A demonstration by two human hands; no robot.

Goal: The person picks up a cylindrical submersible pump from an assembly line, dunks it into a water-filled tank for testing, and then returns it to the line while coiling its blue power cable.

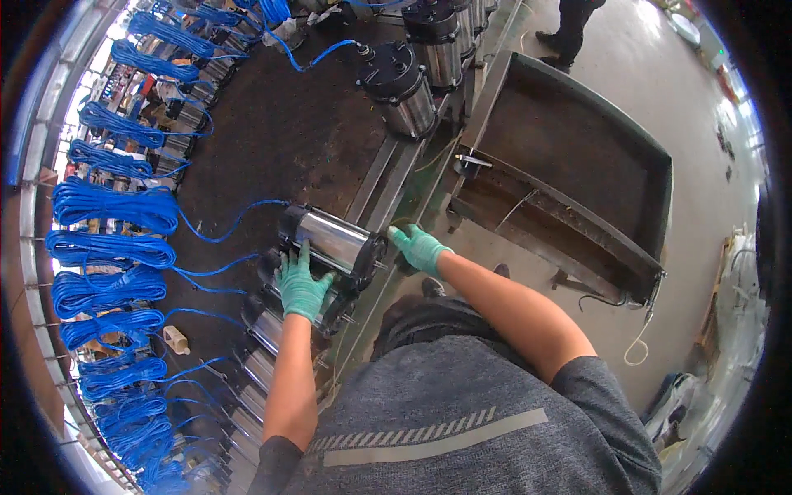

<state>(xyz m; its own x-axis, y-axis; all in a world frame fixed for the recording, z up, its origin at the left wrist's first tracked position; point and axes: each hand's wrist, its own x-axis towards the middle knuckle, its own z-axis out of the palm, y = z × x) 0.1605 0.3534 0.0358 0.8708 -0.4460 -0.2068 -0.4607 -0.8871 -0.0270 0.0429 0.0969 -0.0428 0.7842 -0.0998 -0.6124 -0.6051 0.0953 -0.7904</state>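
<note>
A shiny steel cylinder with black end caps and a blue cable, like a submersible pump, lies on its side near the bench edge. My left hand, in a green glove, lies with spread fingers at this pump's near side, over a second, similar pump. My right hand, also gloved in green, is just right of the first pump's end cap. Its fingers are apart and seem to hold nothing; whether they touch the cap I cannot tell. Blue cables run left from the pumps to coiled bundles.
More pumps lie in a row toward me, and upright ones stand at the bench's far edge. A dark metal trough stands at right, with a metal hook at its near corner. Beyond it, a person's legs show.
</note>
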